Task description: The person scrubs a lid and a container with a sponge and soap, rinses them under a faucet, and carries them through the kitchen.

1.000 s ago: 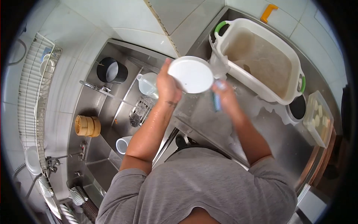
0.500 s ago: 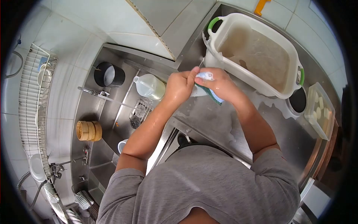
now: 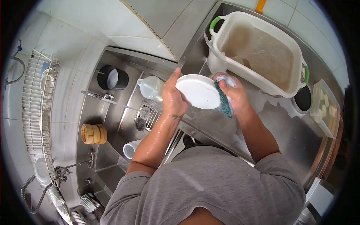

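Note:
Between my two hands is a small white plate (image 3: 198, 91), tilted so its broad pale face shows to the camera. My left hand (image 3: 174, 95) grips the plate's left edge, thumb pointing up along the rim. In my right hand (image 3: 235, 92) is a soapy scouring sponge (image 3: 224, 100), its dark green side against the plate's right edge. White foam covers part of the sponge and fingers. Both hands are above the steel counter, in front of the big white tub (image 3: 221, 56).
Murky water fills the tub. Leftward, a running faucet (image 3: 93, 94), black pot (image 3: 112, 77), plastic jug (image 3: 151, 88), bamboo steamer (image 3: 93, 134) and white cylindrical container (image 3: 131, 149) are in the sink area. A clear box (image 3: 324, 108) of pale pieces is at right; a wire rack (image 3: 37, 101) hangs far left.
The plate has turned from nearly edge-on to face the camera. My hands have moved apart, the left slightly left and the right to the right with the sponge.

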Demonstrator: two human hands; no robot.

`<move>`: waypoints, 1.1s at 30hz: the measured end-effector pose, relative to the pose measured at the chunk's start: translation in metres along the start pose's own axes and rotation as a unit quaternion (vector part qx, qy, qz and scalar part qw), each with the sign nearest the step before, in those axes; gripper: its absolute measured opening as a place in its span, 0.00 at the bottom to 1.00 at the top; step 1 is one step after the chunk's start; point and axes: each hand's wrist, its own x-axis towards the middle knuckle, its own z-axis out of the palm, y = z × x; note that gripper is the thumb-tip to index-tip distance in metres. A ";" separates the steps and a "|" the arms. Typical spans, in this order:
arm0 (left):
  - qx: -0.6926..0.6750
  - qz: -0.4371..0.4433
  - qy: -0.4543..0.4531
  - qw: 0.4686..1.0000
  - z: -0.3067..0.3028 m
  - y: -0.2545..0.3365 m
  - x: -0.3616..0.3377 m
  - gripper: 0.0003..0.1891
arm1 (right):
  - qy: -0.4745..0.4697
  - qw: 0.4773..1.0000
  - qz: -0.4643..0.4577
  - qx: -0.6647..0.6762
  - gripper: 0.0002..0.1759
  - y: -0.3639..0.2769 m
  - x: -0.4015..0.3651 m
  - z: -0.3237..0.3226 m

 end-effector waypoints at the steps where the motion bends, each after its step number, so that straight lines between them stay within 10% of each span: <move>1: 0.003 0.001 0.003 1.000 0.001 0.004 -0.003 0.18 | -0.002 1.000 0.000 -0.022 0.22 -0.001 0.002 0.000; 4: 0.104 0.052 -0.033 0.993 0.001 0.011 -0.013 0.16 | -0.037 0.998 0.032 -0.044 0.19 -0.004 0.006 -0.006; 7: 0.545 0.279 -0.168 0.773 -0.003 0.004 -0.014 0.25 | -0.003 0.896 -0.008 -0.444 0.18 0.007 0.009 0.005; 12: 0.543 0.238 -0.149 0.792 -0.001 0.018 -0.020 0.25 | -0.044 0.907 0.027 -0.419 0.21 0.003 0.009 -0.010; 14: 0.420 0.152 -0.089 0.890 -0.005 0.024 -0.023 0.25 | -0.072 0.952 0.056 -0.294 0.21 0.002 0.002 -0.018; 18: 0.537 0.281 -0.156 0.780 -0.003 -0.002 -0.022 0.23 | -0.052 0.877 -0.024 -0.476 0.18 -0.005 0.006 0.009; 26: 0.416 0.158 -0.116 0.888 -0.015 0.010 -0.018 0.25 | -0.065 0.953 0.049 -0.292 0.14 0.003 -0.004 -0.011; 31: 0.555 0.225 -0.176 0.781 -0.003 0.018 -0.027 0.26 | -0.071 0.908 0.024 -0.411 0.14 0.000 0.000 -0.003; 33: 0.502 0.197 -0.159 0.827 -0.011 0.020 -0.026 0.25 | -0.080 0.939 0.088 -0.324 0.15 0.004 -0.006 -0.012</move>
